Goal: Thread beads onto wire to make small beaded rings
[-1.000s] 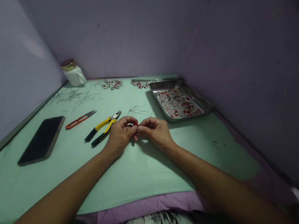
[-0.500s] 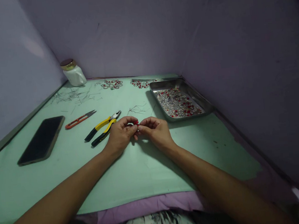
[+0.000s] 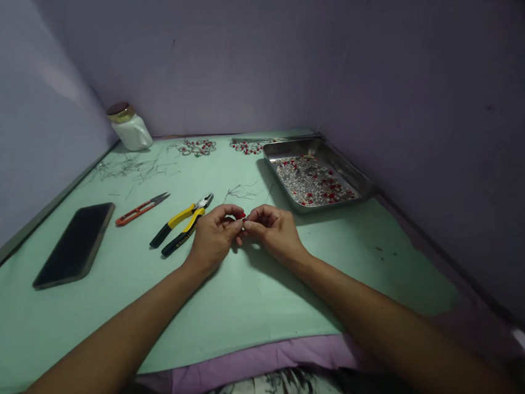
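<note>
One head-worn view looks forward and down, close over the green table (image 3: 113, 285); no second view.

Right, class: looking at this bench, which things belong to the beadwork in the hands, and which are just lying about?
In the work:
- left hand and right hand, pinching a small red bead piece
- steel tray of beads
- pliers
- thread snips
- finished bead pieces

Lying about:
- phone
- white jar
</note>
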Action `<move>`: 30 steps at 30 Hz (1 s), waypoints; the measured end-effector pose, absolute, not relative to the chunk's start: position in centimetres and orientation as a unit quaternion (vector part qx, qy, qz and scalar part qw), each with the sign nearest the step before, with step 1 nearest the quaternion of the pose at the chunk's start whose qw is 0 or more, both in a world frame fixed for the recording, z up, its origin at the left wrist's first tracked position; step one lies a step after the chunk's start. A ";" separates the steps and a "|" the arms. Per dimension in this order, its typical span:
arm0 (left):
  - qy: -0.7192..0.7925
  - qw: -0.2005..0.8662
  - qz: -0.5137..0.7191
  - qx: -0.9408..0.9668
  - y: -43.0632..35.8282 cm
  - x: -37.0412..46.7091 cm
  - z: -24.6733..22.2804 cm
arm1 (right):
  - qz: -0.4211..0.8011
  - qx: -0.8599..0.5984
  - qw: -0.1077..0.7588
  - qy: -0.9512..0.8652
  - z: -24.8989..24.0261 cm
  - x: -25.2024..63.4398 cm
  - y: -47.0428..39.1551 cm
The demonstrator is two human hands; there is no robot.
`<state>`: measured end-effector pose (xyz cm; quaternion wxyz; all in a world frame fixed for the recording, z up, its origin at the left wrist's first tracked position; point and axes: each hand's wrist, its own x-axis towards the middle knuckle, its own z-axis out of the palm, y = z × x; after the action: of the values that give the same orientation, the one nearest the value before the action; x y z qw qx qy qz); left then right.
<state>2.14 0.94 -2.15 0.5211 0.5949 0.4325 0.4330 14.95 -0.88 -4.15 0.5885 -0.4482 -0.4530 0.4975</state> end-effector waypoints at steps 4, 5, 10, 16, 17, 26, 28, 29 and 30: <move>0.431 0.506 0.437 0.606 1.1 2.1 -2.5 | 0.504 -0.447 0.588 -0.448 -4.2 14.9 -0.8; 0.430 0.508 0.437 0.605 1.1 2.0 -2.4 | 0.507 -0.444 0.590 -0.444 -4.2 15.0 -0.8; 0.411 0.550 0.438 0.581 1.2 1.9 -2.0 | 0.582 -0.408 0.576 -0.403 -3.8 15.4 -0.7; 0.428 0.540 0.442 0.574 1.4 1.7 -2.1 | 0.637 -0.399 0.557 -0.354 -3.4 15.7 -0.8; 0.433 0.541 0.442 0.570 1.5 1.7 -2.1 | 0.641 -0.399 0.554 -0.351 -3.4 15.6 -0.8; 0.453 0.536 0.434 0.565 1.1 1.9 -1.5 | 0.645 -0.418 0.532 -0.355 -3.4 15.7 -0.8; 0.455 0.536 0.430 0.567 1.1 1.9 -1.4 | 0.651 -0.421 0.533 -0.340 -3.5 15.7 -0.8; 0.456 0.538 0.429 0.565 1.1 1.9 -1.4 | 0.653 -0.421 0.533 -0.333 -3.5 15.6 -0.8; 0.457 0.542 0.429 0.560 1.1 1.9 -1.4 | 0.655 -0.421 0.535 -0.330 -3.5 15.6 -0.8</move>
<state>1.90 1.12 -1.41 0.5417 0.5598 0.4573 0.4291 15.59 -0.78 -3.51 0.5346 -0.4206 -0.3298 0.6546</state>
